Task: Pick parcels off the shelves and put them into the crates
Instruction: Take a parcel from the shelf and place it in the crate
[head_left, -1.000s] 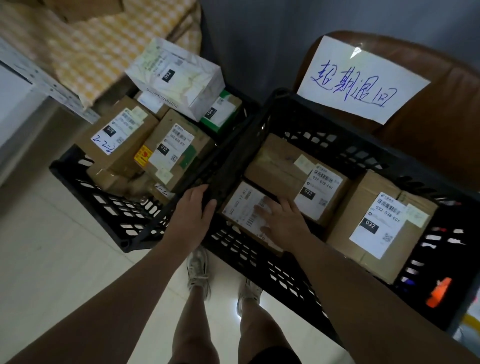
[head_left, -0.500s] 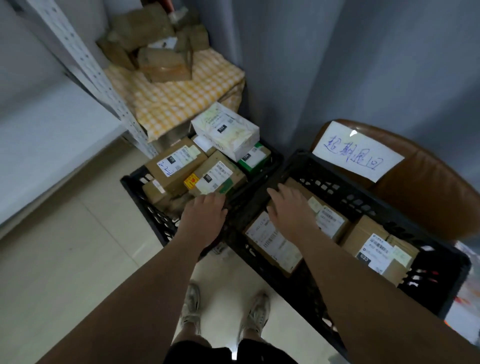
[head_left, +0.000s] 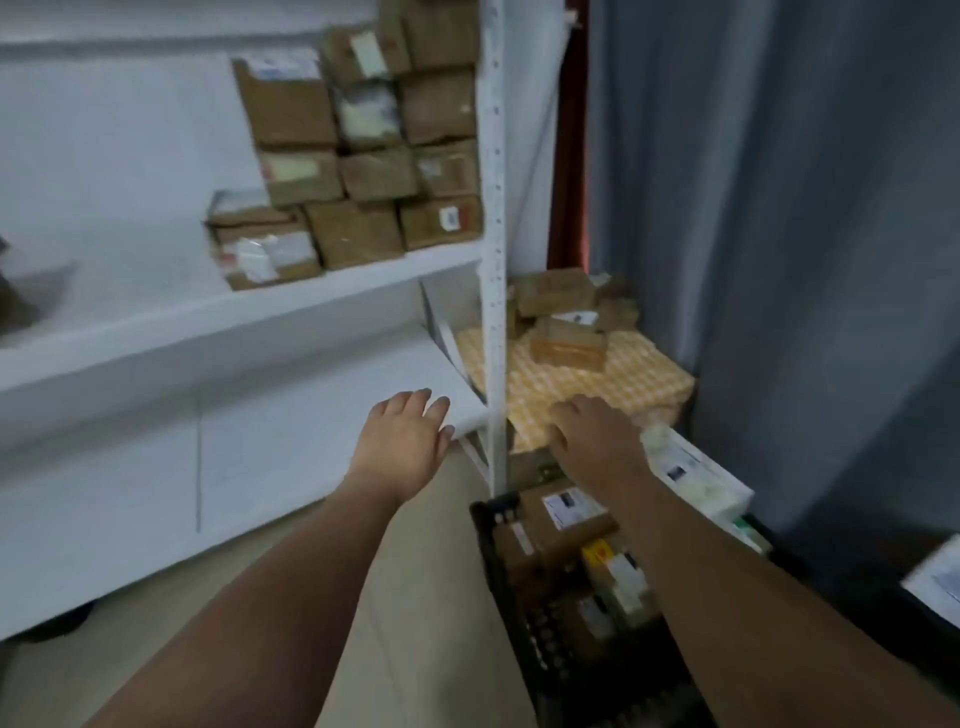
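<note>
Several brown cardboard parcels (head_left: 363, 156) are stacked on the upper board of a white shelf unit (head_left: 234, 306). My left hand (head_left: 402, 447) reaches forward, empty, fingers spread in front of the lower shelf board. Beside the shelf post (head_left: 496, 260), my right hand (head_left: 597, 441) is stretched out, empty, over the edge of a yellow checked cloth (head_left: 597, 384). More small parcels (head_left: 569, 322) lie on that cloth. Below my right arm stands a black crate (head_left: 493, 561) filled with labelled boxes; a white box (head_left: 696, 478) lies on top of them.
A grey curtain (head_left: 779, 234) hangs on the right. At the lower right edge part of a second black crate (head_left: 883, 597) with a white paper shows. The floor (head_left: 415, 623) is pale tile. The picture is blurred by motion.
My view has swung up and left from the crates to the shelves. Both hands have left the crates and now reach forward, empty, toward the shelf and the cloth.
</note>
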